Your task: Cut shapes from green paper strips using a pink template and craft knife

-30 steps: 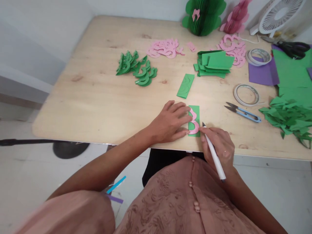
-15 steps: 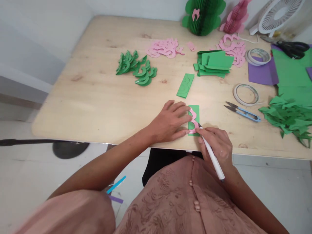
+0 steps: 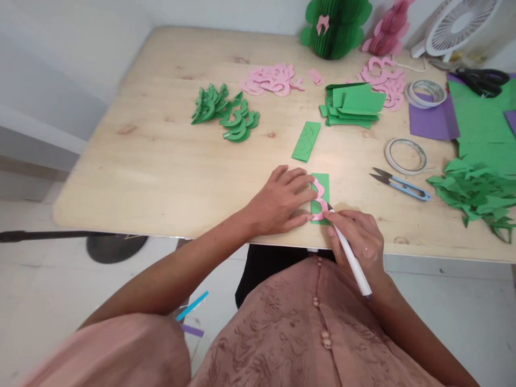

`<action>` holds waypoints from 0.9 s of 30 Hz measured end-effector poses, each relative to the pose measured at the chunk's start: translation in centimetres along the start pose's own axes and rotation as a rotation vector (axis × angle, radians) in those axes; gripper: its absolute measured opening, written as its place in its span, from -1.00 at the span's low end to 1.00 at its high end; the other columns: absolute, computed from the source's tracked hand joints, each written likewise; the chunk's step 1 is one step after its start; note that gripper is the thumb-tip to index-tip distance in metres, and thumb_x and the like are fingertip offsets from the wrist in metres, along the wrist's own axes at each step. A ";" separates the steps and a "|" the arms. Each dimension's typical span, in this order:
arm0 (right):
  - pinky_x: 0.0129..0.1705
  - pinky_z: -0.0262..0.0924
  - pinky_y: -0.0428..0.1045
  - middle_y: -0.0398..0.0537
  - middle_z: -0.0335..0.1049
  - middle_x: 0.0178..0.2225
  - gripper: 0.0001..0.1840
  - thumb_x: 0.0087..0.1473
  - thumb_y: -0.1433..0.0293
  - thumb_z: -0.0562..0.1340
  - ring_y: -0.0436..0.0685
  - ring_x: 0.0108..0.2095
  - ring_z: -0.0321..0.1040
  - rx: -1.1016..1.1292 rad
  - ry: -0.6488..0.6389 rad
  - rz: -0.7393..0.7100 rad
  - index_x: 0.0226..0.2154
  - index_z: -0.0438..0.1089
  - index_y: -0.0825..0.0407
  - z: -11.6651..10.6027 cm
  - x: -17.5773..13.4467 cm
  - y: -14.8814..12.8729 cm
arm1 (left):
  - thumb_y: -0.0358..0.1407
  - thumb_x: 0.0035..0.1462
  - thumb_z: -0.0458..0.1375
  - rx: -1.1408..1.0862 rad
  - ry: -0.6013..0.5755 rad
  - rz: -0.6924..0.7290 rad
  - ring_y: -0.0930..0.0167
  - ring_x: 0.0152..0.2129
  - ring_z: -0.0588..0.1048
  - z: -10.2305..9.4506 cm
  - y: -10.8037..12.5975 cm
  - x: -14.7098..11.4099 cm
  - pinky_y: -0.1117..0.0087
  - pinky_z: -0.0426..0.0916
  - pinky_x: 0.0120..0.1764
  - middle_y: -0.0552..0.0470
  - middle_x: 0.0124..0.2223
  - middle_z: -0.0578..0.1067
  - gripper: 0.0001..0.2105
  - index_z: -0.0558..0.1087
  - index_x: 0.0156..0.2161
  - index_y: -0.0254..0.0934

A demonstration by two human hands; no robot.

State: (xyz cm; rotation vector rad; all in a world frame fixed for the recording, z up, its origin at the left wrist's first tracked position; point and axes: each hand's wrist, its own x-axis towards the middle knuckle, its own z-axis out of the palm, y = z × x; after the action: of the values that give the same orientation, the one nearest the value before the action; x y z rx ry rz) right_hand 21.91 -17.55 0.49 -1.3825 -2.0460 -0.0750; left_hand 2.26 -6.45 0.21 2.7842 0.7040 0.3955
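Note:
My left hand (image 3: pixel 280 201) lies flat near the table's front edge, fingers spread. Its fingertips press a pink wavy paper cutout (image 3: pixel 319 208) onto a small green paper rectangle (image 3: pixel 324 183). In my right hand (image 3: pixel 358 239) is a white pen (image 3: pixel 351 259), gripped low with its dark tip against the right edge of the cutout. A second green paper strip (image 3: pixel 306 141), folded and marked with a wavy pencil-like outline, rests just beyond. Part of the cutout's left side is hidden under my left fingers.
Blue-handled thread snips (image 3: pixel 401 184), a tape roll (image 3: pixel 406 156) and green scraps (image 3: pixel 475 193) lie to the right. Farther back are green folded papers (image 3: pixel 355 105), pink cutouts (image 3: pixel 272 80), green cutouts (image 3: pixel 237 118), black scissors (image 3: pixel 484 80) and a white fan (image 3: pixel 461 24).

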 end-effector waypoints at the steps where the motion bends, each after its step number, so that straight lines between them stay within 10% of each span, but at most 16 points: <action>1: -0.16 0.24 0.04 -0.06 0.59 -0.29 -0.69 0.13 0.56 0.23 0.15 -0.24 0.46 0.001 0.000 0.004 -0.07 0.44 0.02 0.0 0.0 0.0 | -0.15 0.26 0.07 0.000 -0.001 0.002 0.12 0.21 0.20 0.0 0.0 0.0 -0.02 0.02 0.22 -0.15 0.23 0.34 -0.70 0.41 0.03 -0.22; 27: -0.17 0.25 0.06 -0.06 0.59 -0.30 -0.70 0.12 0.58 0.24 0.16 -0.24 0.46 0.011 0.000 0.009 -0.07 0.42 0.05 0.0 0.0 -0.1 | -0.14 0.28 0.05 0.021 0.012 0.005 0.11 0.20 0.21 0.1 0.0 0.0 -0.03 0.04 0.22 -0.15 0.22 0.35 -0.70 0.42 0.02 -0.23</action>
State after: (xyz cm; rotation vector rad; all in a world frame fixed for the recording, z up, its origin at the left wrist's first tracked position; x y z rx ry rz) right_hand 21.81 -17.65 0.51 -1.3852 -2.0373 -0.0599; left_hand 2.29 -6.46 0.08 2.8063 0.7085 0.4081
